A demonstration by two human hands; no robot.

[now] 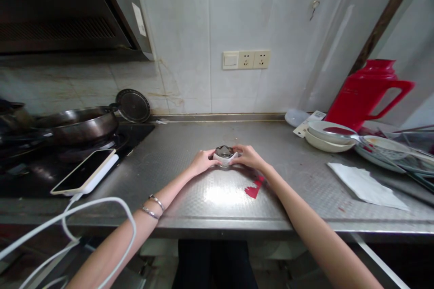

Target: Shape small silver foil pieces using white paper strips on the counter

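Note:
A small smoky-glass dish [224,150] with a wavy rim sits at the middle of the steel counter [190,198]. A white strip [225,160], like paper or tissue, lies across its front. On the left side, my left hand [202,162] has its thumb and fingers closed round the dish and the strip's end. From the other side, my right hand [249,158] grips it in the same way, thumb in front and fingers behind. A torn piece of red paper [253,188] lies on the counter just below my right wrist.
On the left, a phone [84,172] with a white cable rests by the stove, where a steel pan [77,124] stands. To the right are a white napkin [368,186], stacked bowls [327,142], plates and a red thermos [364,95]. Wall sockets [246,59] are behind.

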